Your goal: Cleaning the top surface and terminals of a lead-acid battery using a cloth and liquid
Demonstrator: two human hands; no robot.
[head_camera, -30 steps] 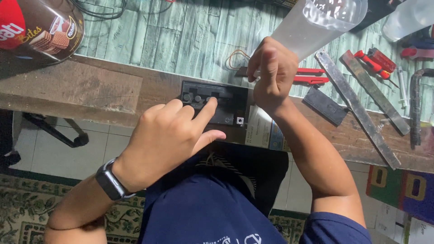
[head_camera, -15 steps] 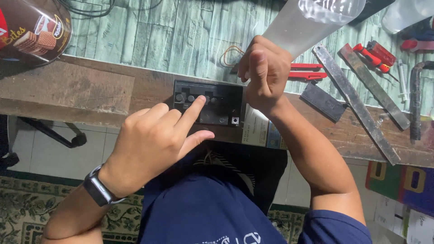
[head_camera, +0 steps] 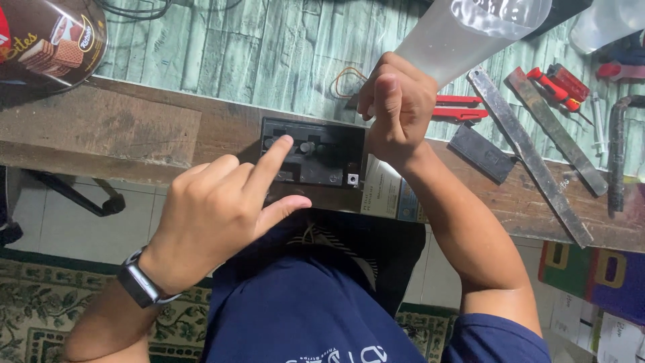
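The black battery sits at the worktop edge, centre of the frame. The left hand has its index finger out on a top port, other fingers curled. The right hand is closed around a clear plastic bottle tilted above. A slip could spill liquid or nudge the battery off. Since the earlier frame the left finger has reached the port

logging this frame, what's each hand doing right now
left hand: open, holding nothing, index finger on the black box
right hand: closed on the clear plastic bottle
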